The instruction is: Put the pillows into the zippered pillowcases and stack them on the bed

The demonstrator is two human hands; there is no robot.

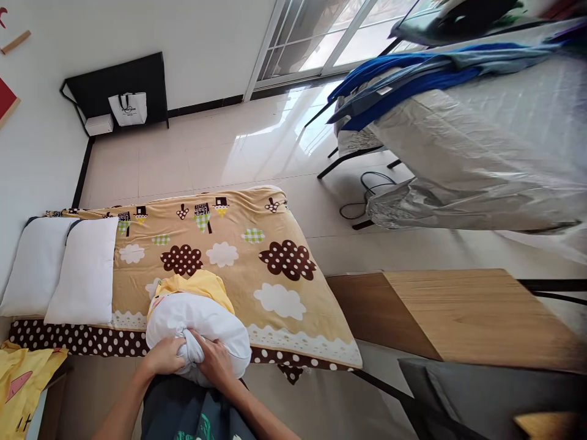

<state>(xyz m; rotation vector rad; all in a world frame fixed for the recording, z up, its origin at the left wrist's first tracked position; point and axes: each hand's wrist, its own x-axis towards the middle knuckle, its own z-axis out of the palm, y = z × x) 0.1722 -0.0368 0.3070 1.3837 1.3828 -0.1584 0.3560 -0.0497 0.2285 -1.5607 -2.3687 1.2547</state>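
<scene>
A white pillow (202,315) is bunched up in front of my body at the near edge of the bed (233,226). Yellow fabric that looks like a pillowcase (197,282) covers its far end. My left hand (166,355) is closed on the pillow's near end, gripping gathered white cloth. Just right of it, my right hand (214,363) pinches the same twisted part of the pillow. The fingertips of both hands are partly hidden in the folds.
Two white pillows (85,272) lie at the bed's left end. Yellow printed cloth (27,379) is at lower left. A wooden table (477,315) and a dark grey chair (486,397) stand right. Farther back is a plastic-covered piece (458,153) with blue clothes (403,76).
</scene>
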